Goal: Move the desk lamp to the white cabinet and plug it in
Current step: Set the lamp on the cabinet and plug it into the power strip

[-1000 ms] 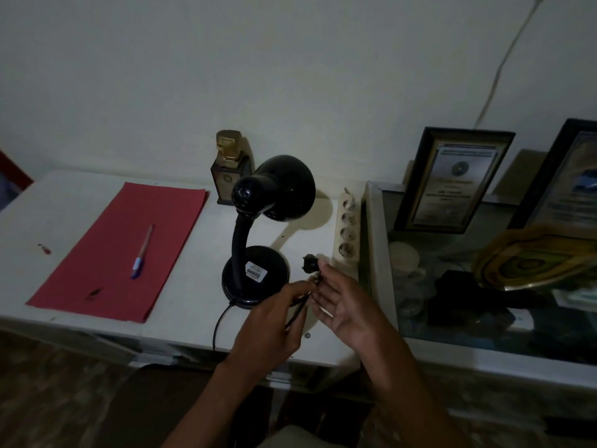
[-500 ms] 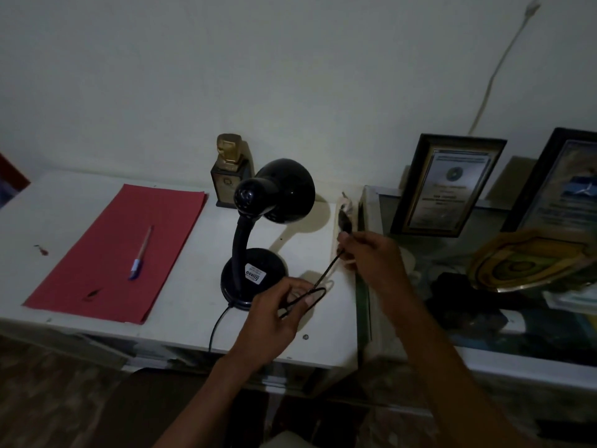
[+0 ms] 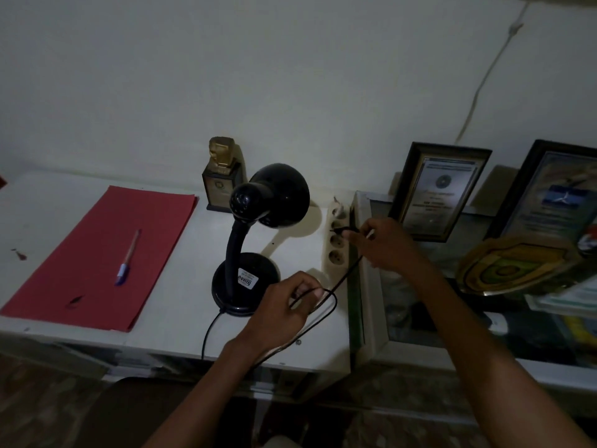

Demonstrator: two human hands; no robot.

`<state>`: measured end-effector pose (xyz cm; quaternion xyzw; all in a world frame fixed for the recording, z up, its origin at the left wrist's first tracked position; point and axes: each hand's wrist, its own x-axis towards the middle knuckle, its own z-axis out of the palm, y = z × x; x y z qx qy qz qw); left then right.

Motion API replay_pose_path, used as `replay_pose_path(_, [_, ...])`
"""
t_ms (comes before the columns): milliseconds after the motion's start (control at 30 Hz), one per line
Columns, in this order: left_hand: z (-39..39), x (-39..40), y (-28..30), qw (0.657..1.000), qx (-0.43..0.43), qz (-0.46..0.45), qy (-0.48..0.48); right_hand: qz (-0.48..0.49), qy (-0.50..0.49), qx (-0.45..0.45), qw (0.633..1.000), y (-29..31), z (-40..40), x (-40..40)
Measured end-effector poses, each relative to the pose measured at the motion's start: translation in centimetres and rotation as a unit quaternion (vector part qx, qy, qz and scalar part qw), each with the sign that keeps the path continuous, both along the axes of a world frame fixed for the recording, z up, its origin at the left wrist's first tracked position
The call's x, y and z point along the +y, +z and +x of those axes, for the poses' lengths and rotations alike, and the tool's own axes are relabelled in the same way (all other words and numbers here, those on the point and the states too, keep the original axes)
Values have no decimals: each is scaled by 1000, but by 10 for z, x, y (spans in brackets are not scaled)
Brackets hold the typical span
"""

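Right hand gripping plug, prongs leftward

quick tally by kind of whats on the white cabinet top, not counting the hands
desk lamp with its cord and plug: 1
power strip: 1
red folder: 1
pen: 1
gold trophy: 1
Total: 5

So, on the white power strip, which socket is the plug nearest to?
The second socket from the wall. The plug in the right hand sits over it; the two sockets nearer the person are free and uncovered.
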<state>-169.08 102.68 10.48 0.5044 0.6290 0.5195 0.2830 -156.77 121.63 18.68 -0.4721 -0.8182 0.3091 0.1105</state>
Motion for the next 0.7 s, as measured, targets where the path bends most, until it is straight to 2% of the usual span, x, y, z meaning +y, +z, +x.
replay_pose_path(100, [2,11,2,1000,13,4,-8,30,2,-54,998,4,-6,13])
replay_pose_path(200, [3,17,0,995,84,34,-27,-25,3,-99,995,5,-12,24])
replay_pose_path(300, [-3,21,-5,986,153,41,-42,-52,6,-110,993,3,-22,32])
replay_pose_path(400, [-15,26,-14,981,182,19,-56,-28,18,-110,993,-1,-34,36])
replay_pose_path(467, [-23,30,-21,983,171,-12,-68,11,43,-125,991,0,-42,39])
replay_pose_path(600, [-31,37,-32,993,63,-88,-52,77,90,-166,979,6,-51,50])
replay_pose_path(700, [-33,42,-37,985,58,-147,-76,101,102,-195,970,3,-57,61])
